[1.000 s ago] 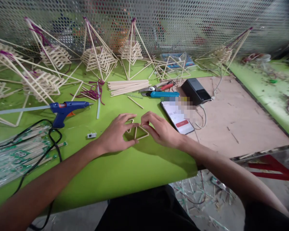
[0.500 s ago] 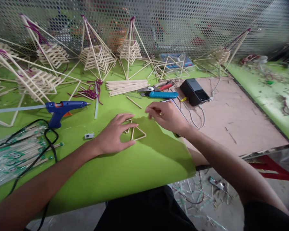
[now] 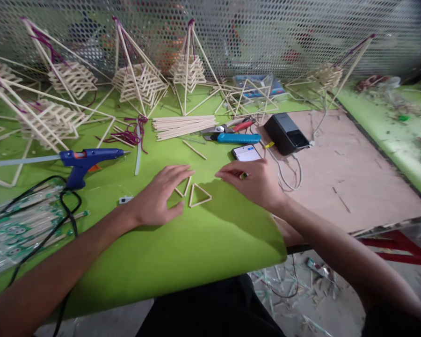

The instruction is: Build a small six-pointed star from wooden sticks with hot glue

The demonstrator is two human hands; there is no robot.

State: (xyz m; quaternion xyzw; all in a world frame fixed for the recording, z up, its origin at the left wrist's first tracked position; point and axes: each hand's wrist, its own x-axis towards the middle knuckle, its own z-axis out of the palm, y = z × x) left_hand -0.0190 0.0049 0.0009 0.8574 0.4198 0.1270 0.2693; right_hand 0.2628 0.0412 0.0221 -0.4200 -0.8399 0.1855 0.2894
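Two small triangles of thin wooden sticks lie on the green table cover. One stick triangle (image 3: pixel 200 195) is fully visible, and the other stick triangle (image 3: pixel 185 188) is partly covered by my left hand (image 3: pixel 160 195). That hand's fingers are spread beside them, holding nothing. To the right, above the cover, my right hand (image 3: pixel 254 180) has its thumb and index finger pressed together; a small dark and yellowish thing shows at its curled fingers, too small to name. A phone (image 3: pixel 246 153) with a lit screen lies just beyond this hand.
A blue glue gun (image 3: pixel 87 161) lies at the left. Farther back are a bundle of sticks (image 3: pixel 184 126), a blue cutter (image 3: pixel 238 138), pliers (image 3: pixel 243 125) and a black box (image 3: pixel 286 133). Pyramid stick frames (image 3: pixel 140 86) stand along the perforated metal screen (image 3: pixel 266 42).
My left hand has drawn back leftward from the nearer triangle, leaving it uncovered. My right hand has moved slightly right and down, showing more of the phone.
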